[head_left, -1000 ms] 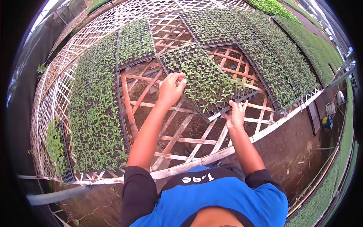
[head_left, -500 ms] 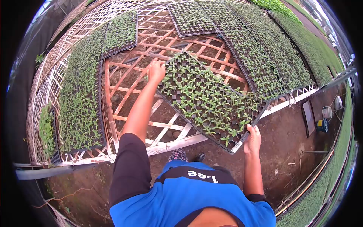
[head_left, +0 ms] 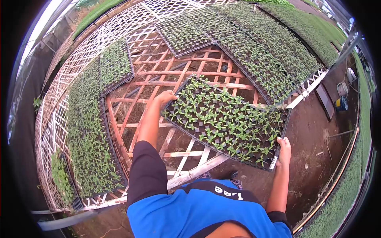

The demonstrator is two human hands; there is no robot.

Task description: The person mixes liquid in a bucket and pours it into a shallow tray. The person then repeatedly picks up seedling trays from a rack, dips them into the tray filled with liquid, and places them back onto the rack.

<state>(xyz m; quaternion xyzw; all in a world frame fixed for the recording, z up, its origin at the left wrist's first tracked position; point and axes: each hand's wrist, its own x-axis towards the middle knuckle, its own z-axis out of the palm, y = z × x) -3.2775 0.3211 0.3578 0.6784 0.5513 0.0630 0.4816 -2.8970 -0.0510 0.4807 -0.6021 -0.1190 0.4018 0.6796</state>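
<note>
A black seedling tray (head_left: 222,155) full of small green seedlings is held up in front of me, over the near edge of a slatted bench (head_left: 174,115). My left hand (head_left: 166,97) is closed on its far left end. At the near right end, my right hand (head_left: 283,148) grips the rim, thumb on top, just above a white label (head_left: 274,162). The tray slants, its left end farther from me than its right. Fingers under the rim are hidden on both hands.
More seedling trays lie on the bench, a row at left (head_left: 91,135) and a larger block (head_left: 254,51) at right. A white rail (head_left: 198,170) runs along the bench's near edge. Buckets (head_left: 341,104) and a dark flat panel (head_left: 325,101) are on the soil path at right.
The tray and both hands have shifted right and a little lower in view, and the tray is turned closer to level across the view. My view has turned too. Both hands keep their hold.
</note>
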